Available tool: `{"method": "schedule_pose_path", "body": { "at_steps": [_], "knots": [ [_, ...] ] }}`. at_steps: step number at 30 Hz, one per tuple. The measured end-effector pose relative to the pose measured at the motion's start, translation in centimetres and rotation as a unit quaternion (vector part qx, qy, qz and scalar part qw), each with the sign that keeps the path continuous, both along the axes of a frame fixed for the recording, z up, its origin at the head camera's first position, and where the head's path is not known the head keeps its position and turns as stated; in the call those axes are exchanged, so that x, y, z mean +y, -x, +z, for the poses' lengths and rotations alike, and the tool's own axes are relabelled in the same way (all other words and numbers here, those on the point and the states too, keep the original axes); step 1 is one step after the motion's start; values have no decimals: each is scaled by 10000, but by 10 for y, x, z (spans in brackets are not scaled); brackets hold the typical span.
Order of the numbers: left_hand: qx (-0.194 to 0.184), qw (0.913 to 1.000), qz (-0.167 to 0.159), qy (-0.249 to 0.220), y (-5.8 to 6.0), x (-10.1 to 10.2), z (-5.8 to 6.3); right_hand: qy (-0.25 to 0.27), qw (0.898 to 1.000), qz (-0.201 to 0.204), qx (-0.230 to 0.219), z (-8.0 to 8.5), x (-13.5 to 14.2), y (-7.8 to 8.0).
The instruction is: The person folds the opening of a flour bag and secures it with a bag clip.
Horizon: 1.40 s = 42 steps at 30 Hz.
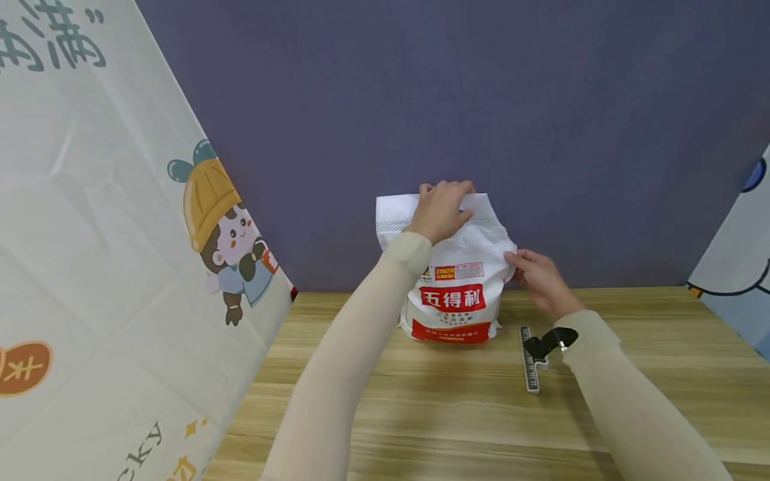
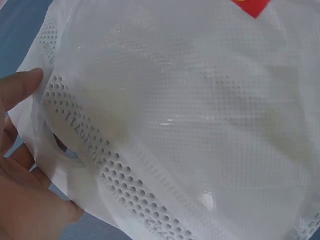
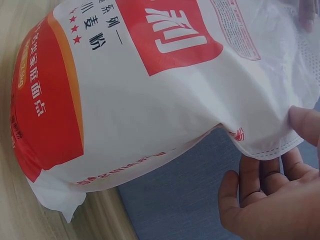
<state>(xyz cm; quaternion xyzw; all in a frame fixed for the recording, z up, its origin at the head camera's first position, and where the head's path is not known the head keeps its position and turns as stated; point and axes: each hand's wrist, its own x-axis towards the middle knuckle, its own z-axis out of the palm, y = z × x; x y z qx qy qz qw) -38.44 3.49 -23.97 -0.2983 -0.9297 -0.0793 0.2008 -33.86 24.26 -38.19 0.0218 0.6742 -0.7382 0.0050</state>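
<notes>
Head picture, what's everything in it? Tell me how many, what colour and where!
flour bag: 1, white with red labels, upright on the table
small tool: 1, white and black, on the table right of the bag
table: 1, light wood, under the bag
backdrop: 1, dark grey-blue, behind the bag
cartoon sheet: 1, mostly white, left side
second sheet: 1, white and blue, right edge
black item: 1, black, by the right cuff, can't tell what
sleeves: 2, cream, on both arms
left hand: 1, bare, gripping the bag's top
right hand: 1, bare, pinching the bag's right edge
</notes>
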Motion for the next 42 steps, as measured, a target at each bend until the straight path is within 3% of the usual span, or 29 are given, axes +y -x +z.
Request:
{"method": "schedule_pose_path", "body": {
  "at_steps": [20,42],
  "knots": [
    [-116,9996,-208,-118,-1,-7,1,-459,9987,-190,76,-5,-1,-4],
    [113,9989,-313,-317,2,-7,-1,-651,9974,-304,46,-6,0,-6]
  ]
}}
